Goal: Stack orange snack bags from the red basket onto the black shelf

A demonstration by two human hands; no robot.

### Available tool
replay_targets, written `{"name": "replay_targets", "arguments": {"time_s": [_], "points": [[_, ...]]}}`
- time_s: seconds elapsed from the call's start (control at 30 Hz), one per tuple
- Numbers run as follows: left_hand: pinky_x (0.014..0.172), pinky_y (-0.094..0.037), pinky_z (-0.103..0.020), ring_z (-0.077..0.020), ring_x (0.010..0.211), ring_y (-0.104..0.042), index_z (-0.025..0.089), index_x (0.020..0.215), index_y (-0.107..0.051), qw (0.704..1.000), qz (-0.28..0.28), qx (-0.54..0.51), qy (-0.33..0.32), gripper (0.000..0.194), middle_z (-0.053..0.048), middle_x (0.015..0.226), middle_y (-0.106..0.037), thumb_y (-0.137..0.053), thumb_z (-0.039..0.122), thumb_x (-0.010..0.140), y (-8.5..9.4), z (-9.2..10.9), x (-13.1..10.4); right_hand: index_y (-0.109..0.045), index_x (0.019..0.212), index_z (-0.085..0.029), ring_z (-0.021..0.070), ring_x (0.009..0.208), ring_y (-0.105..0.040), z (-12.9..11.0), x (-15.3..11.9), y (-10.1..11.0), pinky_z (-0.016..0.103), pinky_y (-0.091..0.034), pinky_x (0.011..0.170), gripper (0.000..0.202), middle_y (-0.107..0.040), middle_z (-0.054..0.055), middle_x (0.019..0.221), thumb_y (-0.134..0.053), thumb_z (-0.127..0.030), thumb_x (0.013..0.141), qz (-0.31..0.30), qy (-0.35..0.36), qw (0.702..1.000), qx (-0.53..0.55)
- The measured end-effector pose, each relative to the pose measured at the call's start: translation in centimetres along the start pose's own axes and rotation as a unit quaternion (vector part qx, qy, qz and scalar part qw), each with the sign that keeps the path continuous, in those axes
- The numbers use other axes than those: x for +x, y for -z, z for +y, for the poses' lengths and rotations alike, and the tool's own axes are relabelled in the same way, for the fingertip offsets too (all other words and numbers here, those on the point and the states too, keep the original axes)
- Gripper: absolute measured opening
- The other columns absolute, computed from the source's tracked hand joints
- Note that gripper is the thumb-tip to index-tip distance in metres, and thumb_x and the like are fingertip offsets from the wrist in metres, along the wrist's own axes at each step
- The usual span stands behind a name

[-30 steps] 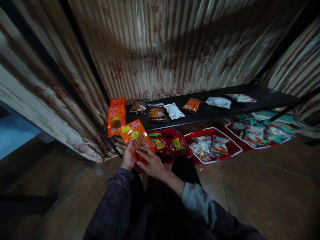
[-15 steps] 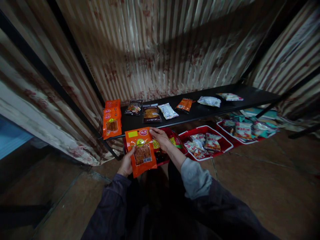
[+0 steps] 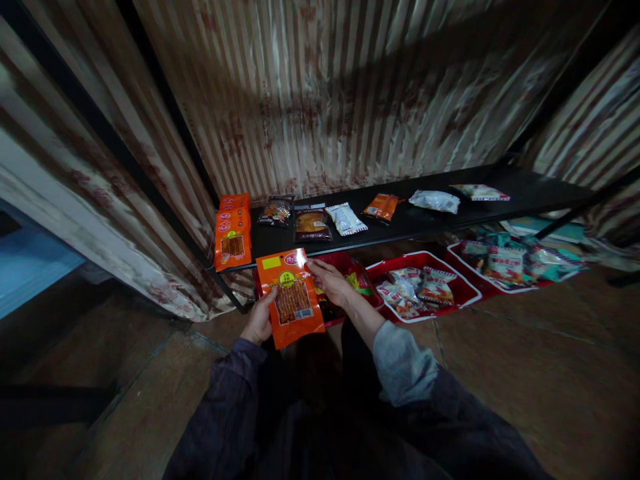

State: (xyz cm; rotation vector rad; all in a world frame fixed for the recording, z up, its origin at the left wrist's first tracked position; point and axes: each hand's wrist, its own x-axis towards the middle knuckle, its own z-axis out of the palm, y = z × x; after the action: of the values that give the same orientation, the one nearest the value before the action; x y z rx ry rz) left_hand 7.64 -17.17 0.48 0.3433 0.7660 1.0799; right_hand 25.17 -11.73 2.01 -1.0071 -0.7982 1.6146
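An orange snack packet (image 3: 293, 303) with a clear window showing brown strips is tilted up in front of the shelf. My left hand (image 3: 259, 319) grips its left edge, thumb on the front and the other fingers hidden behind. At the packet's upper right edge, my right hand (image 3: 333, 283) has its fingers stretched out, with the tips touching or just beside the edge. Similar orange packets (image 3: 233, 233) lie overlapping on the left end of the black shelf (image 3: 390, 230). Below the hands, a red basket (image 3: 377, 300) holding yellow and green packs is partly covered.
Along the shelf lie a dark packet (image 3: 277, 211), a brown-windowed packet (image 3: 312, 225), white packets (image 3: 346, 219) (image 3: 434, 201), an orange packet (image 3: 383, 207) and a striped-edge packet (image 3: 480, 192). Red baskets (image 3: 470, 293) (image 3: 533, 289) of snack bags stand on the floor. Striped curtain (image 3: 350, 100) hangs behind.
My right hand has shifted slightly right, off the packet's top corner, and its fingers have straightened. My left hand keeps its grip. The whole view has shifted a little.
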Motion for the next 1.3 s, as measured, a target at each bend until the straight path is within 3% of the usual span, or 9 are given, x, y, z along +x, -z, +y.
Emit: {"name": "replay_targets", "arguments": {"time_s": [0.13,0.2,0.3,0.53,0.63,0.87,1.1,1.3], "points": [[0.098,-0.044,-0.044,-0.0268,0.105,-0.062,0.012,0.100,-0.062,1.000,-0.014,-0.014,0.003,0.028,-0.011,0.103,-0.070,-0.060,0.032,0.081,-0.3,0.6,0.1,-0.069,0.089,-0.021,0.0138,0.068,-0.065,1.6,-1.4,1.2,0.025,-0.050,0.063,0.037,-0.073,0.003,0.087,-0.081,-0.038,0.059,-0.066,-0.060,0.996,-0.031],[0.097,-0.045,-0.044,-0.0270,0.104,-0.062,0.012,0.098,-0.063,1.000,-0.011,-0.016,0.006,0.028,-0.010,0.100,-0.070,-0.060,0.033,0.081,-0.5,0.7,0.1,-0.070,0.090,-0.020,0.0164,0.070,-0.067,2.2,-1.9,1.4,0.028,-0.051,0.067,0.037,-0.073,0.003,0.087,-0.080,-0.038,0.060,-0.099,-0.063,0.992,-0.036],[0.095,-0.046,-0.043,-0.0260,0.100,-0.064,0.012,0.095,-0.064,1.000,0.009,-0.014,-0.008,0.024,-0.009,0.094,-0.072,-0.062,0.030,0.079,-0.5,0.8,0.3,-0.071,0.087,-0.020,0.0183,0.074,-0.068,2.6,-2.1,1.3,0.032,-0.052,0.072,0.034,-0.074,0.002,0.084,-0.080,-0.037,0.059,-0.100,-0.047,0.993,-0.035],[0.096,-0.044,-0.034,-0.0181,0.094,-0.066,0.017,0.089,-0.064,0.984,0.044,-0.016,-0.170,0.021,-0.002,0.088,-0.072,-0.071,0.022,0.070,-0.2,2.7,1.3,-0.073,0.085,-0.021,0.0210,0.079,-0.068,2.5,-2.0,1.4,0.037,-0.051,0.082,0.033,-0.074,0.002,0.082,-0.082,-0.035,0.057,-0.083,-0.049,0.995,-0.022],[0.096,-0.044,-0.034,-0.0186,0.094,-0.066,0.016,0.090,-0.064,0.978,0.057,-0.006,-0.201,0.024,-0.003,0.089,-0.072,-0.072,0.023,0.068,-0.2,3.7,1.6,-0.073,0.087,-0.019,0.0210,0.078,-0.068,2.7,-2.1,1.4,0.037,-0.051,0.082,0.035,-0.074,0.003,0.083,-0.081,-0.035,0.057,-0.081,-0.050,0.995,-0.035],[0.094,-0.045,-0.033,-0.0171,0.092,-0.066,0.017,0.090,-0.063,0.972,0.101,-0.013,-0.213,0.025,-0.002,0.088,-0.072,-0.073,0.023,0.068,-0.4,4.8,2.1,-0.073,0.086,-0.020,0.0198,0.077,-0.068,2.7,-2.1,0.5,0.037,-0.050,0.083,0.034,-0.074,0.002,0.083,-0.081,-0.035,0.057,-0.090,-0.049,0.994,-0.027],[0.093,-0.046,-0.032,-0.0178,0.094,-0.065,0.016,0.090,-0.064,0.980,0.059,0.011,-0.190,0.025,-0.003,0.091,-0.071,-0.072,0.025,0.068,0.0,5.3,1.8,-0.073,0.082,-0.021,0.0193,0.073,-0.068,2.9,-1.8,0.2,0.036,-0.050,0.081,0.031,-0.074,0.002,0.079,-0.082,-0.034,0.056,-0.068,-0.043,0.997,-0.016],[0.092,-0.045,-0.033,-0.0213,0.098,-0.064,0.015,0.094,-0.067,0.985,0.012,0.070,-0.157,0.031,-0.006,0.097,-0.071,-0.072,0.022,0.064,1.1,3.8,1.0,-0.072,0.084,-0.021,0.0185,0.071,-0.067,3.0,-1.0,0.2,0.033,-0.051,0.075,0.032,-0.074,0.002,0.079,-0.081,-0.033,0.056,-0.039,-0.044,0.998,0.000]]}}
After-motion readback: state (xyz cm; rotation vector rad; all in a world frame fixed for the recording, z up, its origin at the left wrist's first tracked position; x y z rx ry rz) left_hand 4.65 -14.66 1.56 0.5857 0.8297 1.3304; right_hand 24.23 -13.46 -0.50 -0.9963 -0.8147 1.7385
